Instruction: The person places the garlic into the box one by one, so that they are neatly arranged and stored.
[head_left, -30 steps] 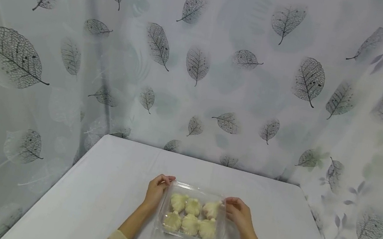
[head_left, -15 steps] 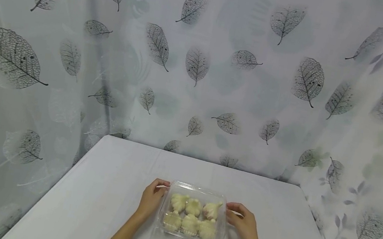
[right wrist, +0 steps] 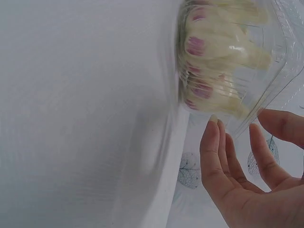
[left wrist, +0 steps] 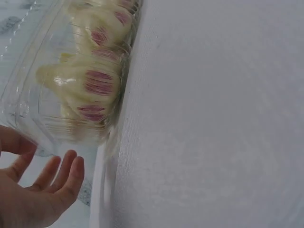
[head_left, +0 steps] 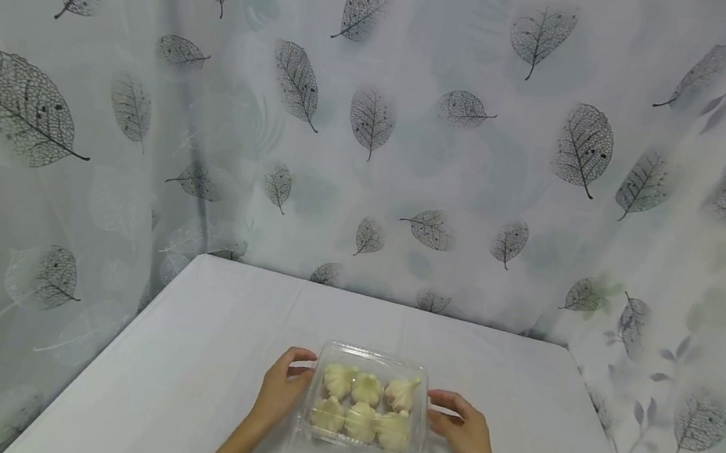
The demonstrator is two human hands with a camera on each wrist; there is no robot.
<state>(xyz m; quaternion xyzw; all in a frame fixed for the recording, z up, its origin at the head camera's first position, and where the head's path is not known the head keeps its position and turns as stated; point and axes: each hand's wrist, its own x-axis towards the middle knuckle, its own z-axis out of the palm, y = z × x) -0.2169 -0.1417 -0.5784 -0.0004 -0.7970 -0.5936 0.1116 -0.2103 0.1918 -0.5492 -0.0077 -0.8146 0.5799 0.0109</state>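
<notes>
A clear plastic clamshell box (head_left: 374, 356) sits on the white table, its lid down, with several pale garlic bulbs (head_left: 361, 423) in two rows inside. Purple patches show on the bulbs (left wrist: 97, 83) in the left wrist view. My left hand (head_left: 281, 386) is at the box's left side, fingers loosely bent, thumb and fingertips close to its wall. On the opposite side is my right hand (head_left: 466, 431), its fingers (right wrist: 213, 142) gently curved and their tips right at the clear wall. Neither hand wraps around the box.
A white cloth covers the table (head_left: 237, 302), which stretches out behind and to both sides of the box. Behind it hangs a pale curtain (head_left: 412, 187) printed with dark leaf skeletons, also enclosing the left and right sides.
Both hands have eased outward and down from the box's upper corners, and their fingers have loosened. The wrist cameras and sleeves have dropped out of the head view. The box stays nearly in place.
</notes>
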